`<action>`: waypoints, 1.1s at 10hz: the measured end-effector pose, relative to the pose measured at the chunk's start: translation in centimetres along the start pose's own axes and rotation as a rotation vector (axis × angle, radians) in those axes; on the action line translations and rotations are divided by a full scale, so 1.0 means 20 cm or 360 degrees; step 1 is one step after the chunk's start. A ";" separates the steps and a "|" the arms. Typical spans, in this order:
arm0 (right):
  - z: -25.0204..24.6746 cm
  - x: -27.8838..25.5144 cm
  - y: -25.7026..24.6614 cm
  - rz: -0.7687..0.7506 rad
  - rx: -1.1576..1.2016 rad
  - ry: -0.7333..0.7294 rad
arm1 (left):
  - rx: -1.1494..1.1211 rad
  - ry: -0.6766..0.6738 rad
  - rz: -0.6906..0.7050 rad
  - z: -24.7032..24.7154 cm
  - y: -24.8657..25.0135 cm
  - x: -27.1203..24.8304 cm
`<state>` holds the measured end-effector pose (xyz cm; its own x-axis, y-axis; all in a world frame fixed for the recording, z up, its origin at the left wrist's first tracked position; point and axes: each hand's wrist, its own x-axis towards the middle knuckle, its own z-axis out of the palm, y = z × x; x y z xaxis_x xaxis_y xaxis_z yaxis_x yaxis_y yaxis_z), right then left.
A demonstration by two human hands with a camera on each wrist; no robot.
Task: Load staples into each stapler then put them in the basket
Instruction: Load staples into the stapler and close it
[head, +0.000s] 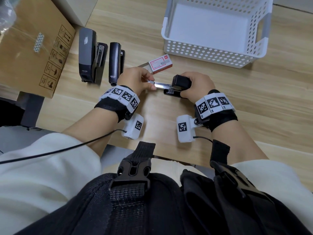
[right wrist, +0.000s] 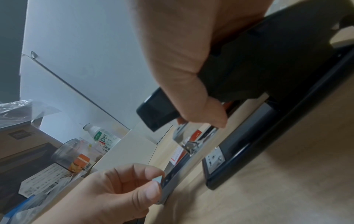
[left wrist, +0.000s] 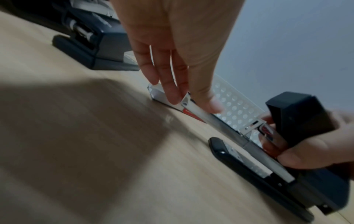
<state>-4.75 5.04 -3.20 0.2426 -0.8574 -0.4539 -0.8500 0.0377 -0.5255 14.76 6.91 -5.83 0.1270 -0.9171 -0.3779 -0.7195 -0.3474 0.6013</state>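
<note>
A small black stapler (head: 179, 85) lies on the wooden table with its cover lifted and its metal staple channel (head: 160, 84) sticking out to the left. My right hand (head: 194, 87) grips the stapler's raised black cover (left wrist: 298, 116) and body (right wrist: 268, 57). My left hand (head: 137, 78) pinches the outer end of the metal channel (left wrist: 184, 103) between thumb and fingertips (right wrist: 153, 181). A red and white staple box (head: 160, 63) lies just behind the hands, its tray slid out to the left. Two more black staplers (head: 89, 56) (head: 116, 61) stand at the left. The white perforated basket (head: 208, 48) sits empty at the back right.
A brown cardboard box (head: 33, 44) fills the far left of the table. In the right wrist view a bottle (right wrist: 101, 134), a clear jar (right wrist: 70, 153) and papers lie beyond it. The table's near edge runs just in front of my wrists.
</note>
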 end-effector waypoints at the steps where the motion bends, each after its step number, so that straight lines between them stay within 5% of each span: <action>1: 0.00 0.00 0.00 -0.0009 -0.0012 0.0013 | 0.0016 0.0029 -0.0041 0.01 0.00 0.00; 11: 0.00 0.00 0.00 -0.0002 -0.0003 0.0026 | -0.0094 0.0014 -0.0033 0.04 0.01 0.02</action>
<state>-4.75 5.00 -3.34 0.2363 -0.8656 -0.4414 -0.8506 0.0353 -0.5246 14.11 6.61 -6.33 0.1477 -0.9112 -0.3845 -0.6752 -0.3770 0.6340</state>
